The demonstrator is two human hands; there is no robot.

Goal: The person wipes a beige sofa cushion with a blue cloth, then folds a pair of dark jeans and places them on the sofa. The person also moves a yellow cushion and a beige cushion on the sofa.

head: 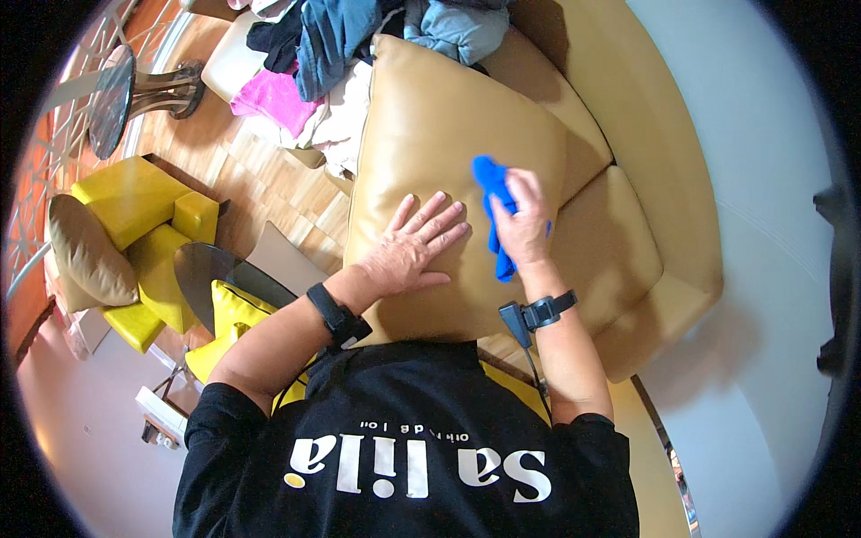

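A large tan leather-like cushion leans before me, its broad face turned up. Flat on that face rests my left hand, fingers spread and holding nothing. My right hand grips a bunched bright blue cloth over the cushion's right part. One end of the cloth sticks out above the fist and another hangs below it. Whether the cloth touches the cushion there I cannot tell. Each wrist wears a black strap.
A curved tan sofa runs behind the cushion along a pale wall. Piled clothes and a pink cloth lie beyond. To the left are a yellow armchair, a dark round tabletop and a pedestal table.
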